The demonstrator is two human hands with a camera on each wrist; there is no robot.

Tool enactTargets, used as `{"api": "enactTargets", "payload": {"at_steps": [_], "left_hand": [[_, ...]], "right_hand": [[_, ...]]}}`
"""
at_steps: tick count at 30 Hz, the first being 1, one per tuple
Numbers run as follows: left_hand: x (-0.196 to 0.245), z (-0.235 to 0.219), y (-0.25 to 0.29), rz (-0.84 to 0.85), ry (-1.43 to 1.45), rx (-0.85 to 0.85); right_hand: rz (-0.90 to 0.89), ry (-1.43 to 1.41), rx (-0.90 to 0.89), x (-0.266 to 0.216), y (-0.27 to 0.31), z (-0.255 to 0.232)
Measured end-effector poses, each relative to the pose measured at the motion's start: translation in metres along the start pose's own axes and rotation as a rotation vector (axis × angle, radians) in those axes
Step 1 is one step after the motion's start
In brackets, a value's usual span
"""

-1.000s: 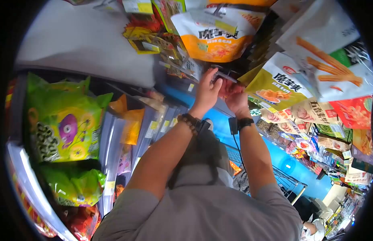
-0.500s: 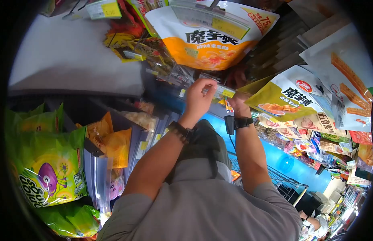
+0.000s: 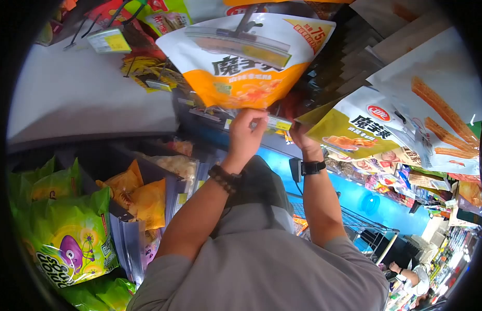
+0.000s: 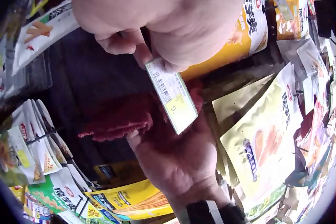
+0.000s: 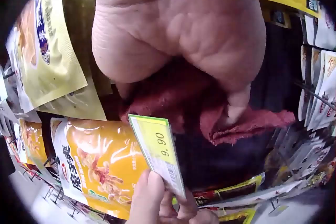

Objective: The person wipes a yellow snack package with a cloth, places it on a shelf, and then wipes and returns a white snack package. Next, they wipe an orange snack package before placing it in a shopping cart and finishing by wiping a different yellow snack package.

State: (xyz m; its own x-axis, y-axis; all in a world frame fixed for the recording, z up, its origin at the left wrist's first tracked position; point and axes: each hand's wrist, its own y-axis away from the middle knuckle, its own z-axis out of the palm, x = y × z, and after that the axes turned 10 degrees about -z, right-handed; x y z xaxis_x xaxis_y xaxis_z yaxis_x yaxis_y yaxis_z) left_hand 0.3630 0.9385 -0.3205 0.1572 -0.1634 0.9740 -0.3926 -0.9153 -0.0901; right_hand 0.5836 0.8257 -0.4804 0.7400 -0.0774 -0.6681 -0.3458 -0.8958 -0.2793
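Note:
My left hand point(image 3: 247, 136) pinches the end of a price tag point(image 5: 160, 150) marked 9.90, just under an orange-and-white snack bag point(image 3: 246, 96). The right hand point(image 3: 307, 144) holds a crumpled dark red cloth point(image 5: 168, 98), seen best in the two wrist views. The cloth bunches between thumb and fingers, and one end sticks out past them. In the left wrist view the tag slants over the cloth and the right palm. Close beside the right hand hangs an olive-and-white snack bag point(image 3: 350, 127).
Rows of hanging bags reach up and right, with a strip-printed white bag point(image 3: 438, 114) at the edge. Green puffed-snack bags point(image 3: 70, 243) and orange bags point(image 3: 147, 202) fill the shelf at lower left. A shopping cart point(image 3: 363, 228) stands behind; another person point(image 3: 415, 280) is at lower right.
The head view has shifted. My left fingers, spread with the thumb raised one second ago, are now curled in at the tag. The right hand stays beside the olive bag.

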Motion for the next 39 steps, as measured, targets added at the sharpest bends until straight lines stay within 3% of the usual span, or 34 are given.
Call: {"api": "enactTargets", "payload": {"at_steps": [3, 4, 9, 11, 14, 17, 23, 27, 31, 34, 39], "left_hand": [[0.001, -0.003, 0.0, -0.002, -0.052, -0.001], [0.002, -0.003, 0.0, -0.024, -0.035, -0.007], [0.003, -0.004, -0.001, -0.122, -0.008, -0.044], [-0.001, -0.003, -0.002, -0.102, 0.006, -0.036], [-0.001, -0.003, -0.002, -0.058, 0.008, -0.02], [-0.002, 0.002, -0.001, -0.055, 0.02, -0.018], [0.002, -0.004, -0.004, -0.06, -0.009, -0.029], [-0.007, -0.003, -0.003, -0.035, 0.01, -0.037], [0.002, -0.004, -0.003, -0.066, -0.013, -0.026], [0.001, -0.005, -0.005, -0.003, -0.029, -0.031], [0.003, -0.012, -0.009, -0.058, -0.054, -0.086]], "right_hand": [[0.194, -1.303, 0.094, -0.04, -0.016, -0.004], [0.066, -1.113, 0.084, -0.054, -0.022, -0.016], [0.214, -1.235, 0.053, -0.111, -0.075, -0.039], [0.228, -1.178, 0.025, -0.11, -0.089, -0.042], [0.279, -1.043, 0.136, -0.102, -0.088, -0.032], [0.107, -0.761, 0.027, -0.076, -0.078, -0.035], [0.144, -0.883, 0.102, -0.075, -0.063, -0.021], [0.232, -0.807, 0.173, -0.104, -0.108, -0.042], [0.124, -0.557, 0.42, -0.087, -0.142, -0.027], [0.132, -0.53, 0.435, -0.073, -0.156, -0.031], [0.144, -0.498, 0.437, -0.059, -0.17, -0.033]]}}
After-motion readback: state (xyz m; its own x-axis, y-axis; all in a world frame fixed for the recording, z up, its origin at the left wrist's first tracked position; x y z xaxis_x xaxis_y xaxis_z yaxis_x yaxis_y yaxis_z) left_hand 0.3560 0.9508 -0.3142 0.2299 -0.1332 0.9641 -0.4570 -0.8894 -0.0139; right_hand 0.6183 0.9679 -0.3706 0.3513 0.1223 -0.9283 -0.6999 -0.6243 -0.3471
